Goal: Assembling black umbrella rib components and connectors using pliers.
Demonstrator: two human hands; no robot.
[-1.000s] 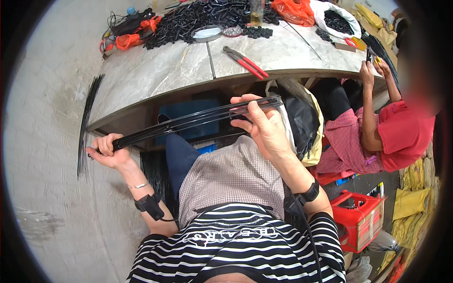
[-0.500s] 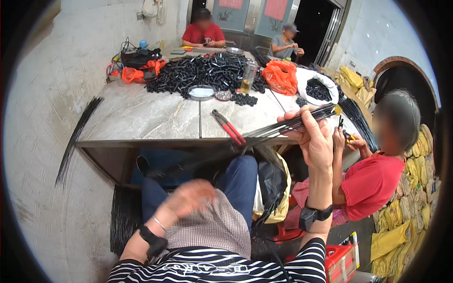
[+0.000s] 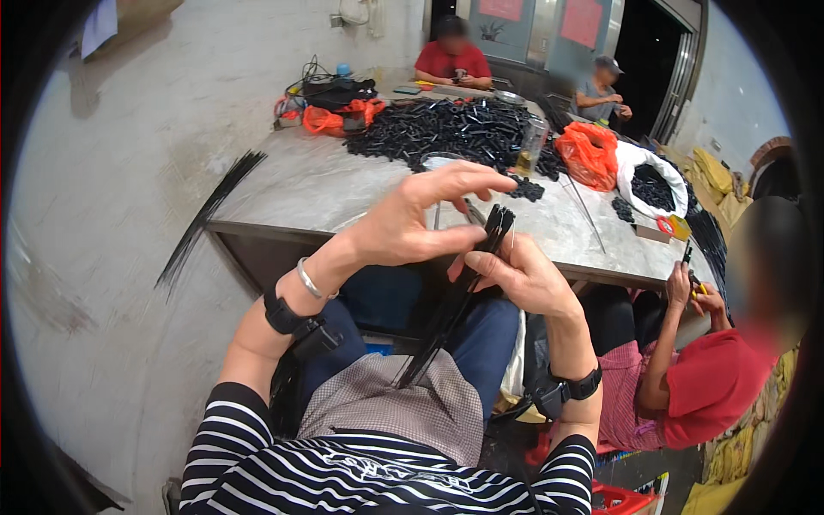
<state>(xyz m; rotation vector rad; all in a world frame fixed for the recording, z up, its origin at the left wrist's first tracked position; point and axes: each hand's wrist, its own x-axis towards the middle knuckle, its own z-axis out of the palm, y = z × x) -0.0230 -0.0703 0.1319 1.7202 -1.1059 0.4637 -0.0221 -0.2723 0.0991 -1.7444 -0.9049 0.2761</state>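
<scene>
A bundle of thin black strips [image 3: 451, 318] slants from above my lap up toward the table edge. My right hand [image 3: 528, 279] is closed round its upper part, thumb across the front. Over the bundle's top end, my left hand [image 3: 412, 219] is open, fingers stretched to the right and apart from the thumb. The left thumb tip is close beside the strip ends; whether it touches them I cannot tell. Behind the hands, a grey metal tool [image 3: 475, 212] shows only in part on the table. The bundle's lower end fans out over the checked apron [image 3: 352, 399].
The stone-topped table [image 3: 300, 193] bears a heap of short black pieces [image 3: 446, 124], a glass [image 3: 530, 146], an orange bag [image 3: 588, 154] and a white sack [image 3: 631, 159]. More black strips [image 3: 210, 219] overhang its left corner. A co-worker in red [image 3: 712, 386] sits close at right; two people sit beyond.
My right hand has come down and inward with the bundle, which now stands steeper. My left hand has risen from my lap to the bundle's top. The view has swung left.
</scene>
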